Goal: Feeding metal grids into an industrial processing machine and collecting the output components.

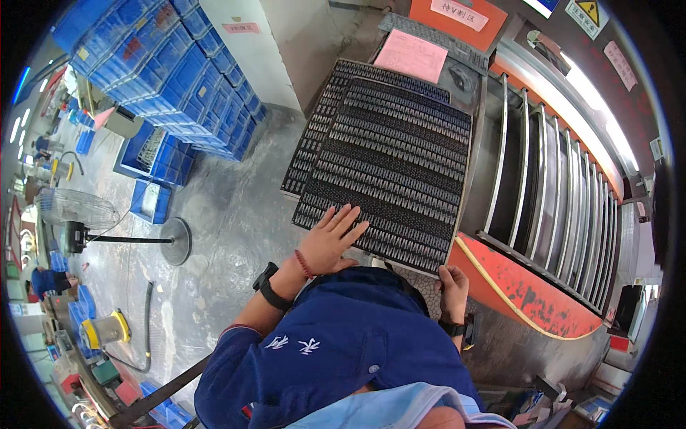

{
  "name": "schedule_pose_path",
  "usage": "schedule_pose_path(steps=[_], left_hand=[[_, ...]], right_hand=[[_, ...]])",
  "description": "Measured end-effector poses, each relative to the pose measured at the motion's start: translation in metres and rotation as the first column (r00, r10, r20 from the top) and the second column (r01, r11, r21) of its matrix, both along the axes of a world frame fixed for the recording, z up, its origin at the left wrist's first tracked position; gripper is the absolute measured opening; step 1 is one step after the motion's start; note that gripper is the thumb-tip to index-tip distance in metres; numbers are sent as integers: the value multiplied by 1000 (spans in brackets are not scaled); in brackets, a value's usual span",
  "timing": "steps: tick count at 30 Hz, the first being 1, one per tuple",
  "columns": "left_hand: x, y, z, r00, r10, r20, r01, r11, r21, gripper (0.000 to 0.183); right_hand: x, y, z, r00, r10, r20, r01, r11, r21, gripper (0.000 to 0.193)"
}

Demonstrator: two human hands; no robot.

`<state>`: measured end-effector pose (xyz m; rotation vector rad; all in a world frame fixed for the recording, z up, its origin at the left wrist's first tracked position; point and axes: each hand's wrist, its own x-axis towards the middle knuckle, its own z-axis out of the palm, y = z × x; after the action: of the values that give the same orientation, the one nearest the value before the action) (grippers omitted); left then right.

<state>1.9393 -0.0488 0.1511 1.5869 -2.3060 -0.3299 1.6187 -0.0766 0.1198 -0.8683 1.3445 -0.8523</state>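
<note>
A large black panel (400, 168) with rows of pale fine pattern, much like a circuit board sheet, lies on top of a stack in front of me. A second stack of similar black panels (312, 129) shows behind it to the left. My left hand (330, 234) rests with fingers spread on the top panel's near left part, palm down. At the near right corner, my right hand (451, 289) has its fingers curled in and pinches the panel's edge. A pink paper sheet (411, 56) lies at the far end of the stacks.
To the right stands a slanted rack of metal bars (554, 207) with a worn orange side panel (529, 293). Blue crates (164, 71) are piled at the far left. A standing fan (78, 214) with a round base is on the left floor, near a yellow-rimmed machine (107, 331).
</note>
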Motion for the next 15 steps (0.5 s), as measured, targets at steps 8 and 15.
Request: schedule_pose_path(steps=[8,15], left_hand=[[8,-5,11,993,63,96,-9,878,-479,34],[35,4,68,845,430,-318,-535,691,-487,21]], right_hand=[[4,5,48,970,-1,243,59,971,-231,15],[-12,-3,53,963,-94,252,167,944,-284,18]])
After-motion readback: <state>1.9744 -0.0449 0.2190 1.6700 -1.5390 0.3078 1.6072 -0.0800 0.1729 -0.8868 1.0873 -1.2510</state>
